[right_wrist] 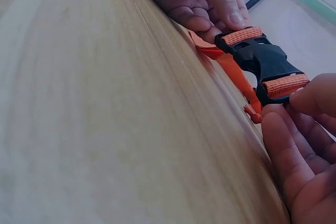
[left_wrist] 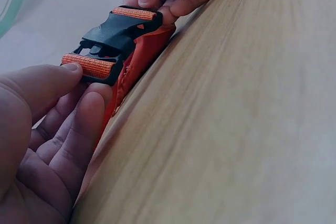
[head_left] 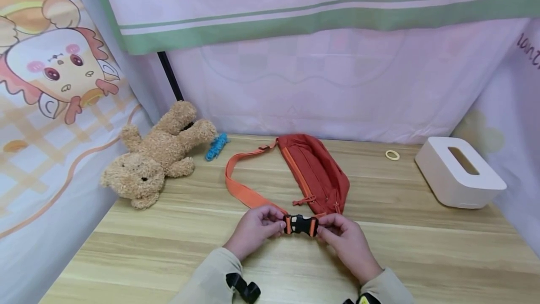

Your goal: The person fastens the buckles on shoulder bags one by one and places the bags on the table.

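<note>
A red waist bag point(head_left: 314, 172) lies on the table, its orange strap point(head_left: 242, 190) looping out to the left. At the bag's near end, a black side-release buckle point(head_left: 300, 224) is held up between both hands. Its two halves are in line, the pronged half inside the socket half; whether it is fully latched I cannot tell. My left hand point(head_left: 257, 229) pinches the pronged end between thumb and fingers, beside the orange webbing point(left_wrist: 89, 65). On the other side, my right hand point(head_left: 348, 243) pinches the socket end point(right_wrist: 275, 80) the same way.
A tan teddy bear point(head_left: 158, 151) lies at the left, with a blue bundle of cord point(head_left: 216, 147) near its feet. Toward the back right are a pale yellow ring point(head_left: 392, 155) and a white tissue box point(head_left: 461, 172). Printed curtains point(head_left: 295, 88) stand behind the table.
</note>
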A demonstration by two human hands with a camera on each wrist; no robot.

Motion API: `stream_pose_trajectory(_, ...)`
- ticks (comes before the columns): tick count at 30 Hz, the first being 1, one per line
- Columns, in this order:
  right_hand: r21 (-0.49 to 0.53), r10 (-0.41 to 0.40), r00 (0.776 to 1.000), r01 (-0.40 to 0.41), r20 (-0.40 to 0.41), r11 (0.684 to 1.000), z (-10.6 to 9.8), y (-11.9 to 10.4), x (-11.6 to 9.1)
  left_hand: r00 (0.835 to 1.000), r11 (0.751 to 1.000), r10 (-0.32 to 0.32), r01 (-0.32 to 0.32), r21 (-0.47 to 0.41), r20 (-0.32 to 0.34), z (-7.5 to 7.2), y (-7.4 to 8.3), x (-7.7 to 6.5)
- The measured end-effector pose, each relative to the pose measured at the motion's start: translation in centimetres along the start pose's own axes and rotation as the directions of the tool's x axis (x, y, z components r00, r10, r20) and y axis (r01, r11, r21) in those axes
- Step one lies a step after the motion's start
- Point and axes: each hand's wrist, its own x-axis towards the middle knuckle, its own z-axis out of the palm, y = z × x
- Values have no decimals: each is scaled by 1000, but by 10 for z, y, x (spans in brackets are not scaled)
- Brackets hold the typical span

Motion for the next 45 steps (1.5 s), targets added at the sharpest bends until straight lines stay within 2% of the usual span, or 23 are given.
stream_pose_trajectory(10, -18, 5, 1000, -5, 14, 1000, 0, 1, 1, 1000, 1000, 19, -19, 10, 8, 0, 0, -1)
stream_pose_trajectory(17, 18, 17, 998, -18, 54, 1000, 0, -1, 0, 999, 999, 35, -36, 39, 18, 1, 0, -1)
stream_pose_trajectory(28, -63, 23, 999, -21, 31, 998, -1, 0, 1, 998, 991, 52, -55, 123, 24, 0, 1, -2)
stream_pose_trajectory(36, -22, 3, 998, -2, 55, 1000, -3, -1, -1, 999, 995, 45, -47, 88, 23, 0, 3, -3)
stream_pose_trajectory(45, -21, -4, 1000, 4, 27, 1000, -3, 2, 0, 999, 998, 33, -33, 44, 8, -1, 2, -3)
